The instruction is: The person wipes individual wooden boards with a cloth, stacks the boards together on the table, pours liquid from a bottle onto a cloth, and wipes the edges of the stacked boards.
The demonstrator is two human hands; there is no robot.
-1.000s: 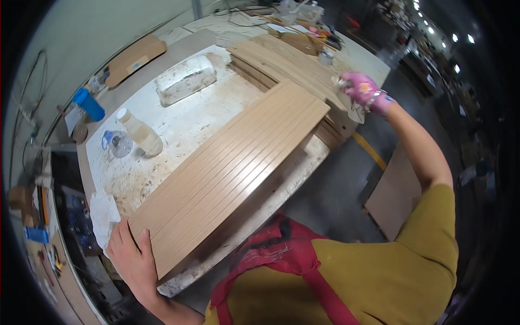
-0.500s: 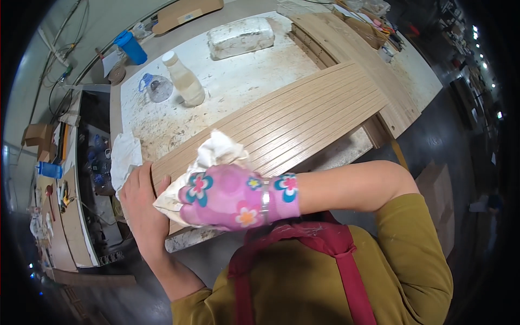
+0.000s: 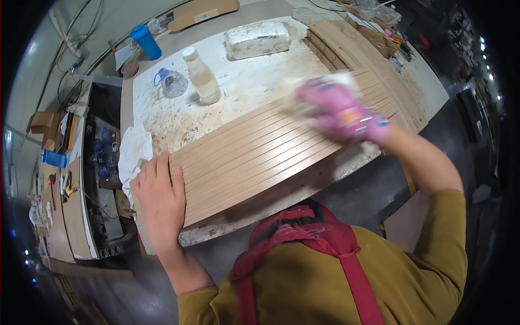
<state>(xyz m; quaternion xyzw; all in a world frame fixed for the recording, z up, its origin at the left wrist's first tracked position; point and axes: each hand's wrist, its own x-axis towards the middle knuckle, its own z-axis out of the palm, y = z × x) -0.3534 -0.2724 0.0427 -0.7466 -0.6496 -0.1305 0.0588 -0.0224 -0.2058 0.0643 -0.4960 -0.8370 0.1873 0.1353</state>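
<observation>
A grooved wooden panel [image 3: 254, 151] lies slantwise across the white, stained worktable. Flat on its left end rests my bare left hand [image 3: 161, 197], the fingers stretched out over the edge. Toward the panel's right end is my right hand [image 3: 333, 111], in a pink flowered glove and smeared by motion. It presses a white cloth [image 3: 346, 81] against the grooves; part of the cloth is hidden under the glove.
Behind the panel stand a bottle of cloudy liquid [image 3: 203, 78], a cut clear bottle top [image 3: 173, 84] and a plastic-wrapped block [image 3: 257, 40]. A blue cup [image 3: 146, 43] is farther back. More wooden boards [image 3: 357, 49] lie at the right, a white rag [image 3: 135, 151] at the left.
My right hand has swept with the cloth from the panel's left end to its right end. My left hand stays on the left end. The whole view has shifted slightly.
</observation>
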